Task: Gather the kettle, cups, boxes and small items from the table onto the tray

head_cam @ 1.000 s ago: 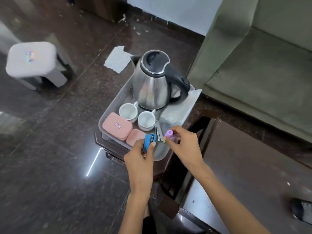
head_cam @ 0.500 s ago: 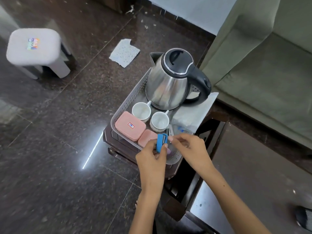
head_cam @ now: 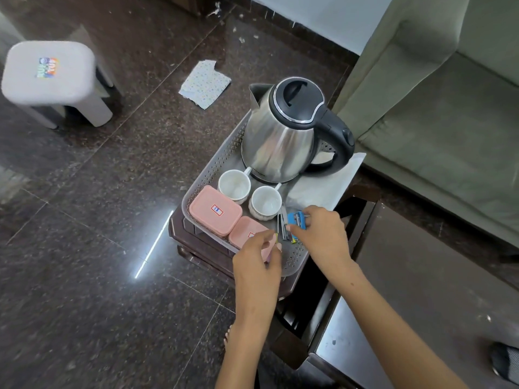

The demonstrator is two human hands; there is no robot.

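Note:
A steel kettle (head_cam: 278, 138) with a black lid and handle stands at the far end of the perforated grey tray (head_cam: 222, 161). In front of it are two white cups (head_cam: 234, 185) (head_cam: 265, 203) and two pink boxes (head_cam: 214, 210) (head_cam: 245, 230). A metal nail clipper (head_cam: 282, 223) lies in the tray beside a small blue stapler (head_cam: 296, 219), which my right hand (head_cam: 320, 234) pinches over the tray's near right part. My left hand (head_cam: 257, 262) hovers over the near rim with curled fingers; something pale pink with a yellow tip shows between them, unclear if held.
The tray rests on a small dark wooden stand (head_cam: 196, 245). A white cloth (head_cam: 323, 186) lies in the tray's right side. A dark glossy table (head_cam: 421, 304) is at lower right, a green sofa (head_cam: 435, 113) behind it, a white stool (head_cam: 50, 77) at left, and paper (head_cam: 205, 84) on the floor.
The blue stapler has passed from my left hand to my right hand and moved right, lower into the tray. The lilac-capped item left my right hand. My left hand drew back toward the near rim.

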